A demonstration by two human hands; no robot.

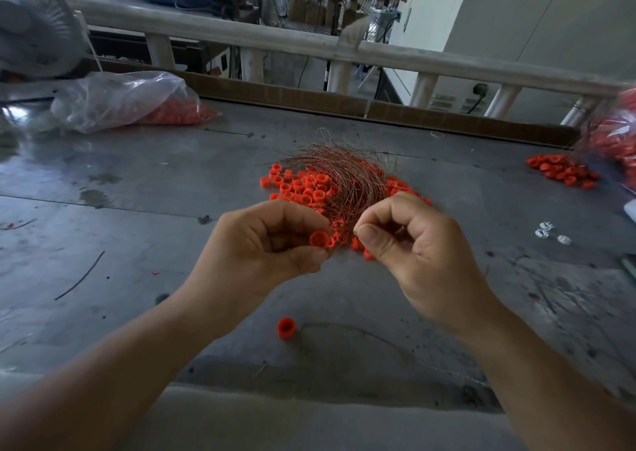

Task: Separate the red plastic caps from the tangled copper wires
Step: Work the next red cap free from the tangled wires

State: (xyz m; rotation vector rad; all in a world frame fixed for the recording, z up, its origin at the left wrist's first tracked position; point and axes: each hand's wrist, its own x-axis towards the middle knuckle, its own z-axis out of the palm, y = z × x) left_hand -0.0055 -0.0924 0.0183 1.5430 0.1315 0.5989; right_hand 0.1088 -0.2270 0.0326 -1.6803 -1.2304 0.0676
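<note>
Both hands hover low over the grey counter [137,192], just in front of the work pile. The left hand [268,244] has its fingers [296,214] curled, with thumb and forefinger clamped on a red cap [319,239] whose open end faces the camera. One or two more caps sit right against the fingertips, and I cannot tell whether they are held too. The right hand [416,247] is curled as well, its thumb and forefinger pressed together on a thin wire strand [356,231] that runs up into the tangle. That tangle of copper wires [340,171] lies at the middle of the counter as a loose nest. It rests on and among a pile of red caps [299,189] that spreads out to its left and right and reaches back to the hands. Nearer the person, a lone cap [286,327] stands on the counter, with a loose wire [364,335] curving away to the right from just beside it. At far left lies a clear plastic bag [117,101] with red caps inside. At far right a small heap of caps [561,171] lies beside a second bag [619,133] at the frame's edge. Three small white pieces [550,235] lie right of the right hand, and a dark wire scrap [81,276] lies left of the left arm. A fan [34,27] stands behind the left bag, and a pale railing [309,46] runs behind the counter.
</note>
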